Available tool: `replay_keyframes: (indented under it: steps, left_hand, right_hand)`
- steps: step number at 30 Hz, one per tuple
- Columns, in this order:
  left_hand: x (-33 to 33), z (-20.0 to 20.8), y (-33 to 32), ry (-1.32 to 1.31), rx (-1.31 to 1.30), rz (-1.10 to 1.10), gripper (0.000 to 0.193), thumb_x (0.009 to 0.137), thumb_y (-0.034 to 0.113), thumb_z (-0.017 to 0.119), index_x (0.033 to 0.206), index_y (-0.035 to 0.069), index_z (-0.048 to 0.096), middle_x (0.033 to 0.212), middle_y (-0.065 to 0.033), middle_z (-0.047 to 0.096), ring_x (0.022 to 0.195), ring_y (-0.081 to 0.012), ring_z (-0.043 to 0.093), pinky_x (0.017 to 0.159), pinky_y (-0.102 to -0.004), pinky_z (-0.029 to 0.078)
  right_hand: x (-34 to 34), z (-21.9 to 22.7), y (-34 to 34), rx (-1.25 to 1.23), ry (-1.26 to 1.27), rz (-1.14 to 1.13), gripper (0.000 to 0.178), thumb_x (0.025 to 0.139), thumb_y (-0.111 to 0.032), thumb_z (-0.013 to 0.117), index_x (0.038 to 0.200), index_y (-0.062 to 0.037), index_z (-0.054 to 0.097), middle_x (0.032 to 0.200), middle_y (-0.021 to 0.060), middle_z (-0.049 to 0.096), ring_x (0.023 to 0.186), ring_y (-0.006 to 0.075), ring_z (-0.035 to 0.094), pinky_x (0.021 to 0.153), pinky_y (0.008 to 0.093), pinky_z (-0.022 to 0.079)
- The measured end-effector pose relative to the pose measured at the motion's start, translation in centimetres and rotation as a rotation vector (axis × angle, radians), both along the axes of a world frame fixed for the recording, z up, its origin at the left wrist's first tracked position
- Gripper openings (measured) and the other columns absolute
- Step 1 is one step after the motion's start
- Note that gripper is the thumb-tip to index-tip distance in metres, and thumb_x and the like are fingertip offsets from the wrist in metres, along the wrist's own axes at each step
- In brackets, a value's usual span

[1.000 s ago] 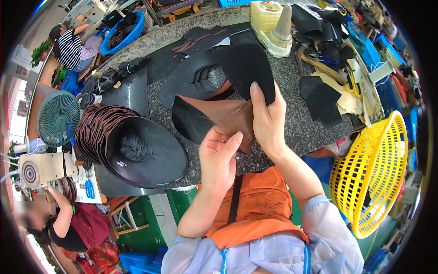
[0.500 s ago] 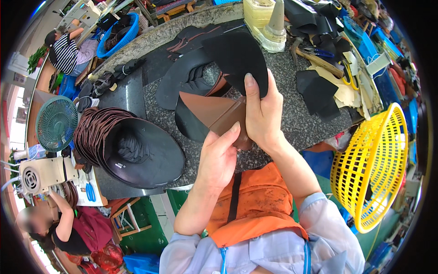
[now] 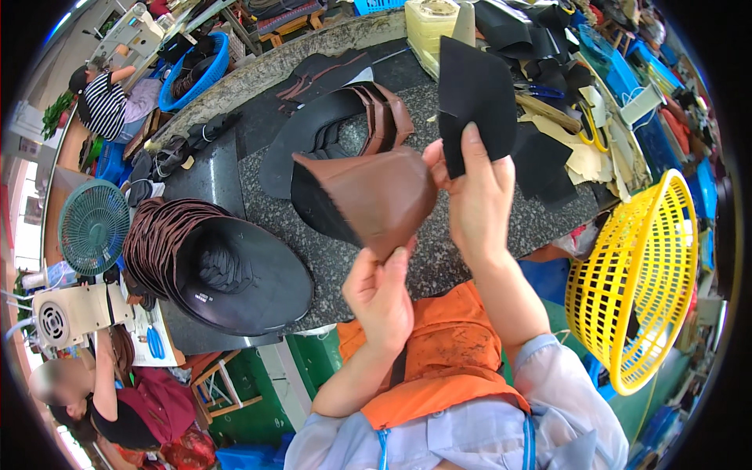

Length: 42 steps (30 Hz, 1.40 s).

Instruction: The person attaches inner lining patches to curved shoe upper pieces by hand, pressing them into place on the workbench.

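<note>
A brown leather shoe upper piece (image 3: 380,192) with a black inner side is held up over the dark stone worktop (image 3: 270,207). My left hand (image 3: 382,301) pinches its lower edge between thumb and fingers. In my right hand (image 3: 479,196) is a stiff black sheet piece (image 3: 478,102), upright, with the thumb pressed on its face. Fingertips of that hand also reach the right edge of the brown piece; whether they grip it cannot be told. Just behind lies a small stack of black and brown upper pieces (image 3: 294,149).
A tall nested stack of black and brown uppers (image 3: 262,270) leans at left. Black scraps (image 3: 540,168), yellow scissors (image 3: 595,125) and a pale container (image 3: 429,35) lie beyond. A yellow basket (image 3: 576,301) stands right. Two people (image 3: 106,102) work at left.
The brown piece has swung open and its broad face now shows. My right hand has moved right with the black piece, now upright and apart from the stack. My left hand has lowered slightly.
</note>
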<state>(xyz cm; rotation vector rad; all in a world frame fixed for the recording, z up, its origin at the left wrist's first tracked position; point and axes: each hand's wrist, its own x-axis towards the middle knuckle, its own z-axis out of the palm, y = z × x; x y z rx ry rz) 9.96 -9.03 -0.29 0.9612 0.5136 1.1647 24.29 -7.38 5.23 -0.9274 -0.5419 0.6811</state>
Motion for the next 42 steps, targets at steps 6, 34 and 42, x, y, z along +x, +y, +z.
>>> replay_keyframes:
  steps: [6,34,42]
  left_hand:
    - [-0.4,-0.4,-0.1,-0.084,0.081,0.039,0.025,0.100,-0.001,0.054,0.123,-0.006,0.061,0.123,-0.0137,0.064,0.117,-0.0227,0.061,0.108,-0.0498,0.048]
    - [-1.7,5.5,1.1,-0.196,-0.347,-0.184,0.033,0.088,-0.012,0.064,0.117,0.000,0.055,0.119,-0.0123,0.064,0.112,-0.0192,0.062,0.102,-0.0371,0.050]
    - [-2.0,5.9,1.8,-0.131,-0.154,-0.269,0.065,0.088,-0.009,0.062,0.146,-0.002,0.034,0.140,-0.0158,0.052,0.130,-0.0260,0.053,0.107,-0.0430,0.046]
  right_hand:
    - [0.7,0.9,-1.8,-0.042,0.118,0.147,0.031,0.107,-0.026,0.046,0.111,0.0022,0.058,0.091,0.0172,0.070,0.068,0.0207,0.068,0.059,0.0318,0.055]
    - [-2.3,0.7,0.1,-0.109,-0.629,-0.320,0.020,0.105,-0.019,0.052,0.113,-0.0019,0.056,0.086,0.0151,0.067,0.074,0.0266,0.068,0.068,0.0352,0.051]
    - [-2.6,1.4,-0.1,-0.151,-0.827,-0.333,0.014,0.101,-0.012,0.054,0.113,-0.0044,0.053,0.081,0.0172,0.065,0.068,0.0378,0.068,0.058,0.0396,0.052]
